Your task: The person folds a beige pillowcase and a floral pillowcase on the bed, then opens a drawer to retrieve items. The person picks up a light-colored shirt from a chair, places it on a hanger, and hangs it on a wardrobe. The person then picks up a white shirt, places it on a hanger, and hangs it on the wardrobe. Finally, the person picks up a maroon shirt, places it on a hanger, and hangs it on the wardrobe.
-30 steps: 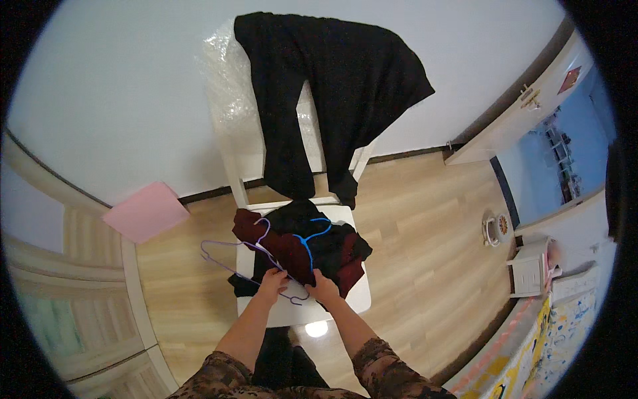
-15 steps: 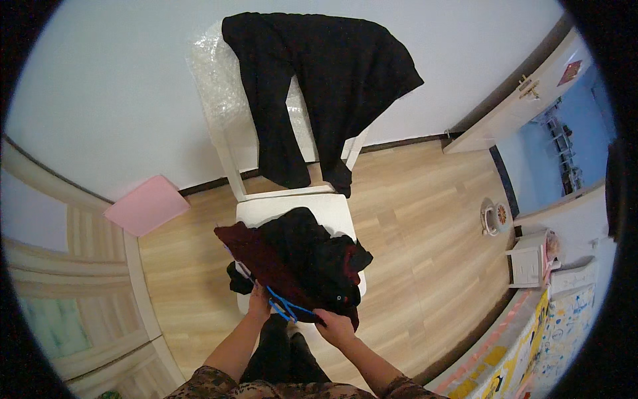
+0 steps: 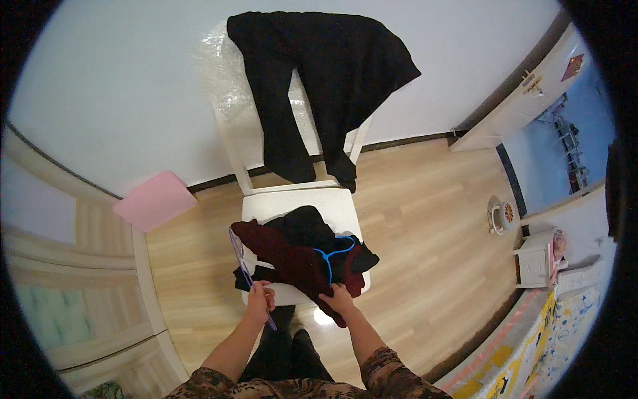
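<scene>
A dark red knitted garment lies slantwise over black clothing on the seat of a white chair. My right hand is closed on the garment's near right edge. The lower end of a thin blue hanger reaches close to those fingers; its upper part rests across the clothes. My left hand is closed around a slim purple hanger, seen nearly edge-on and slanting up beside the garment's left end. Whether the purple hanger touches the garment there, I cannot tell.
Black trousers drape over the chair's back, which has clear bubble wrap on it. A pink flat box leans by the wall at left. At right are an open door, a small white cabinet and a bed.
The blue hanger has moved from between my hands up onto the clothes. My right hand has shifted up slightly. The purple hanger now shows clearly in my left hand.
</scene>
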Demonstrator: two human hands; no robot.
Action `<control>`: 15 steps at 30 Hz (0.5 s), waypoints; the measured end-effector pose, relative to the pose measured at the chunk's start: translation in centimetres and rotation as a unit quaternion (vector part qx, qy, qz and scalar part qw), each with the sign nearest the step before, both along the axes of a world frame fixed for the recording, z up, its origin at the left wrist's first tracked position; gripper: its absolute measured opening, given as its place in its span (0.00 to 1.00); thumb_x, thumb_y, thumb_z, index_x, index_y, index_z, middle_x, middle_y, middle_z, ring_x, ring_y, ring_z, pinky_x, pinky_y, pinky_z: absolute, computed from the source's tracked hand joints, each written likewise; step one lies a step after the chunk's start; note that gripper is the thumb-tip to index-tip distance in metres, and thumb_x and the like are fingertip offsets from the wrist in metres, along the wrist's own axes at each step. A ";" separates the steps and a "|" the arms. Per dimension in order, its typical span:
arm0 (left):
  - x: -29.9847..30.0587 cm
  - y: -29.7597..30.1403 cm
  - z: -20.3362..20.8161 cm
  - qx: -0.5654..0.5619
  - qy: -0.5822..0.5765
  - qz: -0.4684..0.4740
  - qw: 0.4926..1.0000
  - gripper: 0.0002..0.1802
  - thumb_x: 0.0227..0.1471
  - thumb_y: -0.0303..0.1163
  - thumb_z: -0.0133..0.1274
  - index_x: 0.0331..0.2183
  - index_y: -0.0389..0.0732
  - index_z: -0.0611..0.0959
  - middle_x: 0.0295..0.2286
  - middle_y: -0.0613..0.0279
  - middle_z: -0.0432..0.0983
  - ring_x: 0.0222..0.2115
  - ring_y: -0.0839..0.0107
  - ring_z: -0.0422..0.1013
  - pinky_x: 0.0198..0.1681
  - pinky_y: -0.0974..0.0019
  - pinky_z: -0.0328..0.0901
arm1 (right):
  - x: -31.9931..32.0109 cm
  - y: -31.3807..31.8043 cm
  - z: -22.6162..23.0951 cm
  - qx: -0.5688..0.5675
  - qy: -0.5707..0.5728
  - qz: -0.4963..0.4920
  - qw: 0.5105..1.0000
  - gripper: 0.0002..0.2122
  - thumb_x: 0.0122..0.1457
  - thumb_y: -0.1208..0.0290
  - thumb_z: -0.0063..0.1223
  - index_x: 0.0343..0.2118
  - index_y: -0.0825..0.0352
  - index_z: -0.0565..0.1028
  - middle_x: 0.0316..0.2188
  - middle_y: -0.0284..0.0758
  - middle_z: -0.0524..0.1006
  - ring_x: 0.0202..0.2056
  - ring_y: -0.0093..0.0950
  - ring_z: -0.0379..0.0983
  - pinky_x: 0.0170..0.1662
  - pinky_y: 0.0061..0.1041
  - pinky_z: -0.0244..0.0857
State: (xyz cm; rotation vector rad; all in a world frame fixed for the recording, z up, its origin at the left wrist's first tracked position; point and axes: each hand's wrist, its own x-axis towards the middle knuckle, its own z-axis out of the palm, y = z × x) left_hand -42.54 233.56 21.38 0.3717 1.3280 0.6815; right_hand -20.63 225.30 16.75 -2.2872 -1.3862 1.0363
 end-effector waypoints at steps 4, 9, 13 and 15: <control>-1.1 -0.2 0.5 -0.021 -0.001 0.023 1.000 0.20 0.52 0.49 0.31 0.31 0.41 0.66 0.14 0.64 0.61 0.06 0.79 0.50 0.07 0.76 0.47 | 0.1 1.2 2.1 0.013 0.050 -0.038 0.998 0.22 0.41 0.57 0.54 0.36 0.67 0.67 0.25 0.44 0.73 0.29 0.41 0.70 0.32 0.33 0.63; -2.2 -0.5 2.7 -0.030 -0.012 0.005 0.999 0.19 0.53 0.48 0.31 0.30 0.42 0.66 0.12 0.67 0.58 0.06 0.80 0.47 0.07 0.76 0.45 | 1.4 2.9 8.9 0.211 0.207 -0.095 0.951 0.10 0.40 0.73 0.56 0.27 0.66 0.69 0.18 0.38 0.72 0.21 0.27 0.69 0.26 0.23 0.62; -3.0 -1.1 3.9 0.022 0.019 -0.040 0.999 0.18 0.53 0.46 0.32 0.30 0.42 0.68 0.11 0.68 0.58 0.07 0.81 0.49 0.08 0.77 0.46 | 3.7 5.7 18.7 0.231 0.208 -0.141 0.940 0.08 0.41 0.75 0.55 0.26 0.67 0.70 0.18 0.34 0.72 0.22 0.21 0.68 0.26 0.20 0.61; -2.9 -1.3 4.9 0.060 0.063 -0.068 0.994 0.18 0.53 0.45 0.32 0.30 0.42 0.69 0.11 0.69 0.59 0.07 0.81 0.50 0.08 0.77 0.47 | 5.1 5.7 21.1 0.260 0.120 -0.115 0.951 0.07 0.41 0.76 0.55 0.25 0.68 0.70 0.17 0.35 0.71 0.19 0.21 0.67 0.24 0.20 0.61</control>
